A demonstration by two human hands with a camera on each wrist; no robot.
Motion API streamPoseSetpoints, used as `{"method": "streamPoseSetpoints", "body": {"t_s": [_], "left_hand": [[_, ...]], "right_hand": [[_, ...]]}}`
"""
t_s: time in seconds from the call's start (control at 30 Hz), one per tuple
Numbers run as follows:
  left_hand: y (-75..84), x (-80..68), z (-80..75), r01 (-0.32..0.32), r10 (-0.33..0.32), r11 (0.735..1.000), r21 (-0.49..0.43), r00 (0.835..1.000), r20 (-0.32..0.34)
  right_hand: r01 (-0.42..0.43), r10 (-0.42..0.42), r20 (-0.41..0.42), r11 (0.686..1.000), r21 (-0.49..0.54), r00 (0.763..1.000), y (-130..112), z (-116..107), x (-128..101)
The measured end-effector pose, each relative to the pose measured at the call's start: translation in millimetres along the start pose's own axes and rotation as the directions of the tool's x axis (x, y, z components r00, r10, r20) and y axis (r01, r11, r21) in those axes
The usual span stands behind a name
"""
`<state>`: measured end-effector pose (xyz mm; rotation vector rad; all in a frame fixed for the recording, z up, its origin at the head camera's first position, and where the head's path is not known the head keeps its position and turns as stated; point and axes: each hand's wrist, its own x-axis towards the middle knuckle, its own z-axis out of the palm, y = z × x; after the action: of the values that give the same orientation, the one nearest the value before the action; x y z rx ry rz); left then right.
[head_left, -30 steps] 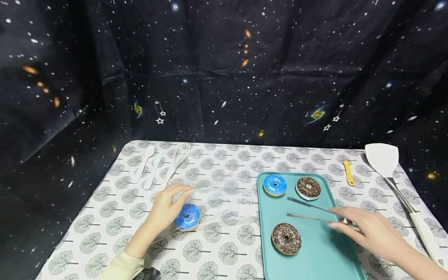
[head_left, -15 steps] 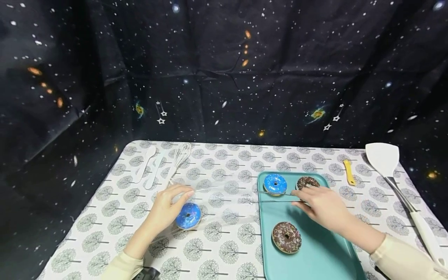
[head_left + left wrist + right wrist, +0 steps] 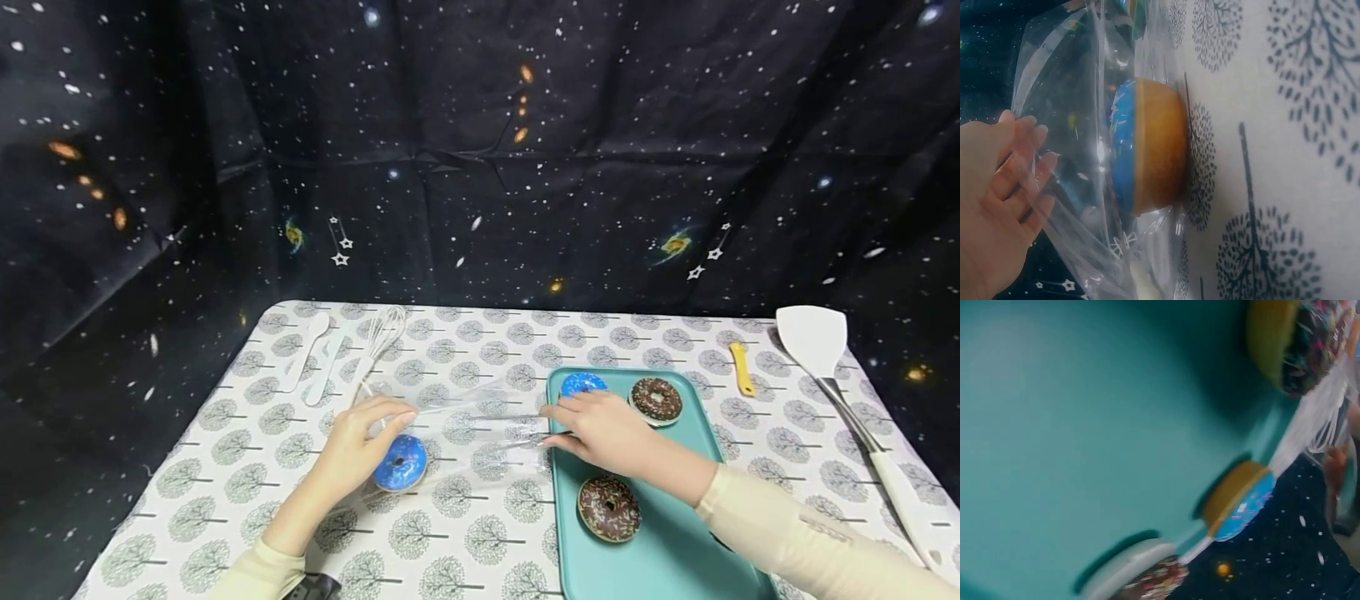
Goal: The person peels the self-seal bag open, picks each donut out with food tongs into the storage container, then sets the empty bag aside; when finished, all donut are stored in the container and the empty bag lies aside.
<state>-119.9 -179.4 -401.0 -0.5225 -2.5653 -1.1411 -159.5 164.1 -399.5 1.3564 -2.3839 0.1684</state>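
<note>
No readable writing, my left hand (image 3: 352, 450) pinches the clear bag (image 3: 465, 429) around a blue donut (image 3: 401, 462), my right hand (image 3: 600, 429) grips tongs (image 3: 510, 427) over the teal tray (image 3: 675, 550), whisk (image 3: 378, 337) behind.

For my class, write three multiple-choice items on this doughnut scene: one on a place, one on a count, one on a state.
1. Where does the blue-iced doughnut beside the left hand lie?
A. on the teal tray
B. inside the clear plastic bag
C. on the white spatula

2. How many doughnuts lie on the teal rectangular tray?
A. three
B. one
C. five

3. What is the right hand doing?
A. resting flat and empty
B. gripping the whisk
C. holding thin metal tongs

Answers:
1 B, the left wrist view shows the clear plastic bag film around it.
2 A, one blue-iced and two chocolate-iced show on the tray.
3 C, the thin metal tongs stick out from its fingers toward the bag.
</note>
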Motion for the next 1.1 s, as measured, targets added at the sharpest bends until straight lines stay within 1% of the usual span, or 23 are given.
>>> {"method": "streamPoseSetpoints", "body": {"t_s": [0.1, 0.2, 0.3, 0.43, 0.57, 0.77, 0.87, 1.0, 1.1], "left_hand": [[1.4, 1.7, 0.9, -0.001, 0.001, 1.000, -0.001, 1.000, 0.002], [1.5, 1.6, 1.0, 0.006, -0.006, 1.000, 0.000, 1.000, 0.006], [1.8, 1.8, 2.2, 0.013, -0.013, 1.000, 0.003, 1.000, 0.011], [1.6, 2.3, 2.9, 0.020, -0.020, 1.000, 0.004, 1.000, 0.017], [0.6, 2.4, 1.3, 0.023, -0.023, 1.000, 0.008, 1.000, 0.020], [1.3, 3.9, 1.5, 0.030, -0.030, 0.999, 0.024, 1.000, 0.007], [1.6, 5.0, 2.5, 0.026, -0.026, 0.999, 0.032, 1.000, 0.001], [2.0, 7.0, 5.5, 0.004, -0.004, 0.999, 0.041, 1.000, -0.010], [1.5, 7.7, 8.7, -0.017, 0.018, 0.999, 0.045, 1.000, -0.024]], "right_hand": [[-0.005, 0.000, 0.081, 0.998, 0.063, 0.997, 2, 3, 14], [-0.022, 0.004, 0.159, 0.994, 0.110, 0.987, 4, 6, 30], [-0.036, 0.007, 0.229, 0.992, 0.123, 0.973, 5, 12, 42], [-0.035, -0.007, 0.286, 0.989, 0.143, 0.958, 1, 21, 53], [-0.037, -0.017, 0.305, 0.984, 0.172, 0.952, -6, 28, 60], [-0.080, 0.009, 0.319, 0.974, 0.211, 0.948, -9, 34, 63], [-0.099, 0.015, 0.344, 0.969, 0.228, 0.939, -9, 34, 64], [-0.104, 0.004, 0.366, 0.961, 0.256, 0.931, -8, 30, 67], [-0.077, -0.022, 0.352, 0.961, 0.267, 0.936, -9, 28, 70]]}}
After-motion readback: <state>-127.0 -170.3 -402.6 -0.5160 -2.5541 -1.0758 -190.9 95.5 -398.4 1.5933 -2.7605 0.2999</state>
